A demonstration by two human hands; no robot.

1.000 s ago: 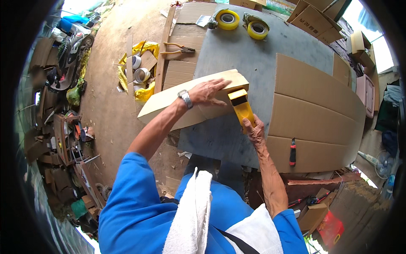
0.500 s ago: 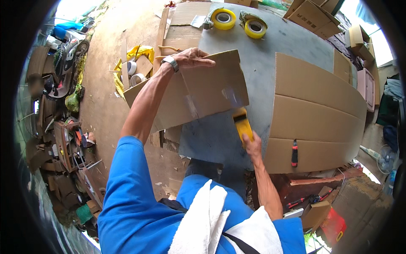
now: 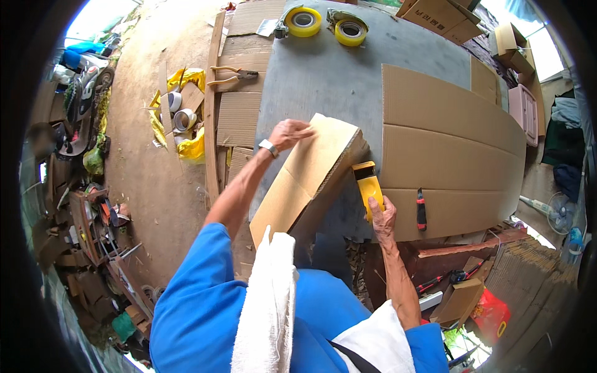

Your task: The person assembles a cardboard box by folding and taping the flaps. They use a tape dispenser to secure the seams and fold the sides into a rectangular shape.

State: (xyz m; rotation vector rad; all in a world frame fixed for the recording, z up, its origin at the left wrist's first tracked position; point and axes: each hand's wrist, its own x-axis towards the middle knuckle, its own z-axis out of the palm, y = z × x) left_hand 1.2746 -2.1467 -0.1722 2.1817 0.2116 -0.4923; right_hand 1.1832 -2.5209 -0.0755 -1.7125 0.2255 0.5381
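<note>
A folded cardboard carton (image 3: 305,171) stands tilted on its edge at the near side of the grey table (image 3: 336,81), its layered side facing right. At the carton's far upper corner, my left hand (image 3: 290,135) is closed with its fingertips on the edge. My right hand (image 3: 383,217) is wrapped round a yellow hand tool (image 3: 369,189) with a black band near its far end; its exact kind does not show. The tool is just right of the carton. A red and black utility knife (image 3: 421,210) rests on a large flat cardboard sheet (image 3: 451,146) to the right.
Two tape dispensers with yellow rolls (image 3: 303,22) are at the table's far edge. Pliers (image 3: 236,75) lie on cardboard strips at left, beside a wooden strip (image 3: 212,124). A yellow bag with tape rolls (image 3: 194,146) is further left. Cartons (image 3: 440,18) stand far right.
The carton has turned and tipped, now showing another face and its layered edge. My left hand moved nearer with it. The right hand still holds the yellow tool. The pliers have come into full view.
</note>
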